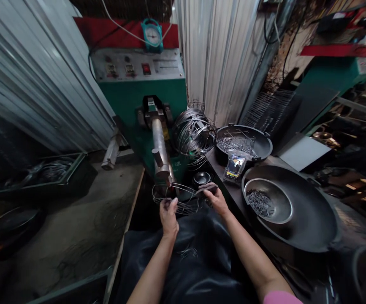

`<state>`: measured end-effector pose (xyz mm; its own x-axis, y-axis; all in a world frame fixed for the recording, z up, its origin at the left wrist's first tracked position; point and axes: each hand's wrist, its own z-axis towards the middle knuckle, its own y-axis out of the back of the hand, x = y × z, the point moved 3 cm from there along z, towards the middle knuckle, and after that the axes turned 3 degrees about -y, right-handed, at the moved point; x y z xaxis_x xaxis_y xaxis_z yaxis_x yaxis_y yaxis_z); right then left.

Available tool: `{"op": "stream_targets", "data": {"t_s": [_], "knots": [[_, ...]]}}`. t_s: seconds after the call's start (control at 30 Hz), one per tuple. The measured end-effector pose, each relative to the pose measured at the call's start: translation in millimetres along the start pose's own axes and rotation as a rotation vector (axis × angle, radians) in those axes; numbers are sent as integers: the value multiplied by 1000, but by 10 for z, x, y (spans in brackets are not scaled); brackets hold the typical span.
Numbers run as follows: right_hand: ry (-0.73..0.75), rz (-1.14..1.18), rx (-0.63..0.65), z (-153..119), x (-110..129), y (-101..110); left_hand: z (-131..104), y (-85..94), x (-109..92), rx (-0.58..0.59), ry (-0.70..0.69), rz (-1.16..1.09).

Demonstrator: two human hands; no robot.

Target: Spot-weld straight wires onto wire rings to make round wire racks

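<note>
A round wire frame [185,207] sits between my hands, just under the metal arm [159,145] of a green machine. My left hand [169,214] is closed on the near left side of the wire frame. My right hand [215,199] is closed at its right side, with a dark, flat pad or piece between fingers and wire; exactly what it is cannot be made out. The wire's upper edge reaches the tip of the machine's arm. Some thin bent wire pieces [188,253] lie on the black apron [201,270] over my lap.
Wire rings [193,133] hang right of the machine. A pan [260,141] of wire parts, a phone [235,165], a small black dish [201,178] and a large pan [315,211] holding a steel bowl [284,200] stand to the right. A green bin [75,169] is left.
</note>
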<state>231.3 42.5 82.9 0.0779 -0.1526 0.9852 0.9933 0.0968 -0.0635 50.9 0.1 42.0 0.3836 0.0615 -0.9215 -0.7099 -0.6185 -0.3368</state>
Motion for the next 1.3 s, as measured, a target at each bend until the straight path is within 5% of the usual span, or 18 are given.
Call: {"op": "stream_targets", "data": {"t_s": [0.23, 0.5, 0.9, 1.3], "knots": [[-20, -103, 172, 56, 241, -271, -47, 73, -93, 36, 234, -144], [-136, -194, 528, 285, 446, -470, 20, 217, -137, 65, 256, -8], [-123, -373, 404, 367, 337, -682, 51, 311, -247, -34, 476, -37], [-26, -400, 288, 284, 279, -684, 162, 348, -162, -44, 360, -36]]}}
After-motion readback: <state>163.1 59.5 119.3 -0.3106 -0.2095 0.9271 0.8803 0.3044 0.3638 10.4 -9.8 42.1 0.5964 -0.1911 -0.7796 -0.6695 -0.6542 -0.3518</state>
